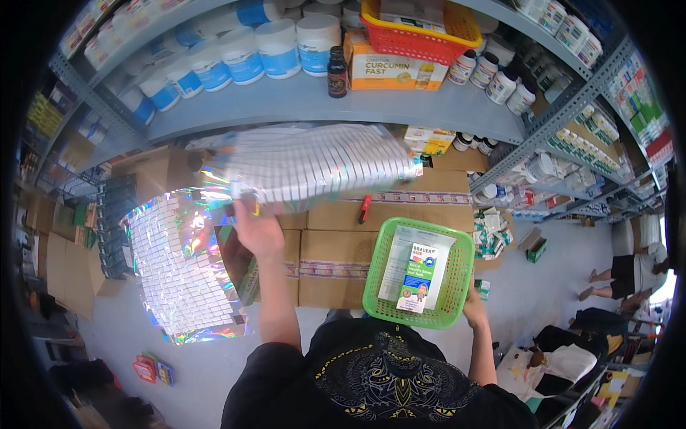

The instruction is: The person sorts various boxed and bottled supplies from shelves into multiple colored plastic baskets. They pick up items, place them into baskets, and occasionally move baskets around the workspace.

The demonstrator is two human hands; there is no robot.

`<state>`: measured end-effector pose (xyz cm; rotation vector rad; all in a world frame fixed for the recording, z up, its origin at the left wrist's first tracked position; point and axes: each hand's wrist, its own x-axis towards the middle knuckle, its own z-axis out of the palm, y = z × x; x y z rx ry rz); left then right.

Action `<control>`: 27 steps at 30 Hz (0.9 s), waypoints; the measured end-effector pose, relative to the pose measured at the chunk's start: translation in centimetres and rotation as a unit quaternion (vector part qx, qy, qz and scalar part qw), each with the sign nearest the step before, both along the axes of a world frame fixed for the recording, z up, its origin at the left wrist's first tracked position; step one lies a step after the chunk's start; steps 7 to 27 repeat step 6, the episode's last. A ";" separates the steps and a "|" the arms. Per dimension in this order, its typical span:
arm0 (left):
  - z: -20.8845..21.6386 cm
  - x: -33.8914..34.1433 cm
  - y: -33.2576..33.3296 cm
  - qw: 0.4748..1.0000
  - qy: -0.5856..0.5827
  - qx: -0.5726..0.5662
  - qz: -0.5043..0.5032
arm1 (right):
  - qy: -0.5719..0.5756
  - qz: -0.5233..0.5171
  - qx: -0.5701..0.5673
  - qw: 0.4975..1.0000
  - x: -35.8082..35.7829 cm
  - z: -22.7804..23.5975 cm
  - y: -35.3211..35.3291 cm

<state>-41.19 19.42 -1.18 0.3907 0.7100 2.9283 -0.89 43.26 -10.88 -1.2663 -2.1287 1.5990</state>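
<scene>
My left hand (259, 230) is raised over the cartons, its fingers closed on the near edge of a shiny sheet of white labels (321, 161). Motion smears that sheet. Left of my forearm, a second iridescent label sheet (182, 261) with rows of small white rectangles slopes downward; whether the two are joined I cannot tell. With my right hand (474, 309) I grip the right side of a green plastic basket (379, 286); some fingers are hidden. Inside the basket, a small white, blue and green box (420, 279) lies on printed paper (394, 264).
Taped brown cartons (336, 250) stand before me, with a red cutter (365, 209) on top. Behind, a grey shelf (286, 104) bears white-and-blue tubs, a dark bottle (337, 73), an orange box (393, 68) and a red-yellow basket (421, 36). A person (632, 275) is at far right.
</scene>
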 end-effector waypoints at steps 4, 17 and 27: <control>-5.5 -1.2 -1.8 0.934 -0.218 -0.221 0.175 | 0.014 -0.004 -0.158 0.987 1.5 -4.7 0.4; -4.8 -1.3 -2.0 0.907 -0.196 -0.303 0.218 | 0.031 -0.053 -0.305 0.951 4.1 -8.0 0.6; -4.8 -1.3 -2.0 0.907 -0.196 -0.303 0.218 | 0.031 -0.053 -0.305 0.951 4.1 -8.0 0.6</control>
